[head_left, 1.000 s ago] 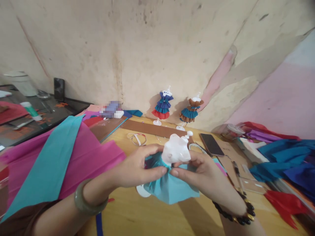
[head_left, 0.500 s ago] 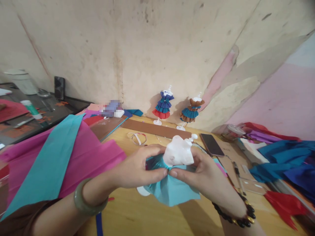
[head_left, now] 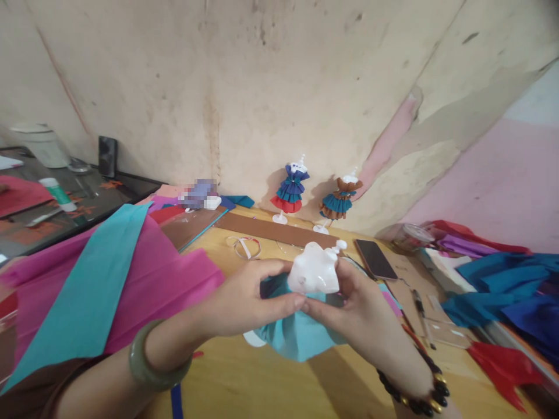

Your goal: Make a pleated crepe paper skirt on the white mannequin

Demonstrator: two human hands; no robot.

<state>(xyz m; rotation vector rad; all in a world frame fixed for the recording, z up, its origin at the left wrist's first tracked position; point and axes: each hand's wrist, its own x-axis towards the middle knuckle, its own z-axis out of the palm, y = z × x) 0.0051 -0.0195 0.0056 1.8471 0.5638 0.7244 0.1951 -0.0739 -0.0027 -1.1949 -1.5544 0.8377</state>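
Between my hands, a small white mannequin point(head_left: 315, 269) is held tilted above the table, its beaded neck pointing to the upper right. Light blue crepe paper point(head_left: 301, 337) is wrapped round its waist and flares out like a skirt. My left hand point(head_left: 271, 294) grips the paper at the waist from the left. From the other side my right hand point(head_left: 349, 299) pinches it, and both thumbs meet at the front just below the bust. The fingers behind the mannequin are partly hidden. Its white round base point(head_left: 254, 338) shows below my left hand.
Two dressed mannequins, one blue and red point(head_left: 292, 189), one brown and teal point(head_left: 340, 198), stand by the wall. Pink paper point(head_left: 174, 279) with a turquoise strip point(head_left: 91, 285) covers the left. A phone point(head_left: 375, 259), a pen point(head_left: 423, 317) and blue paper point(head_left: 502, 276) lie right.
My thumbs have pressed closer together at the waist, and the mannequin has tipped slightly. The paper skirt's right lower corner has drawn in beneath my right hand.
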